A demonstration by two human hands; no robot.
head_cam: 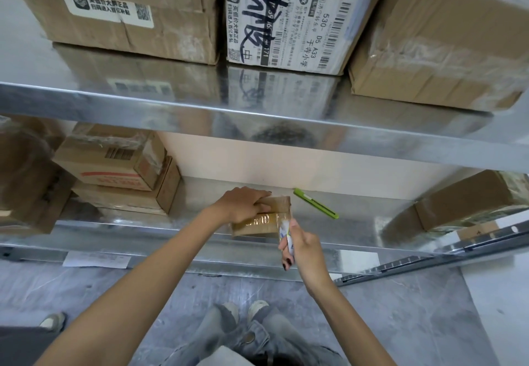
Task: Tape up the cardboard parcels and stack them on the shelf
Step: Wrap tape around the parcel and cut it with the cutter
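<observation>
Fingers (287, 261) of the right hand (302, 246) curl round the tape (285, 235), which is at the parcel's (257, 224) right end. The left hand (243, 204) grips the parcel's top. The parcel lies long axis left-right at the shelf's (357, 222) front edge.

Green cutter (315, 204) just off centre, 4 o'clock, lying diagonal. White paper sheet (97, 259), 8 o'clock. Stray shoe (53, 321) beyond it, on grey floor (400, 322).

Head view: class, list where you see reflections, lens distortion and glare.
Head view: the steel upper shelf mirrors the labelled parcel above it; the wide lens bows the shelf edges; clear tape glints on the small parcel under the left hand, beside the tape roll in the right hand's fingers.
</observation>
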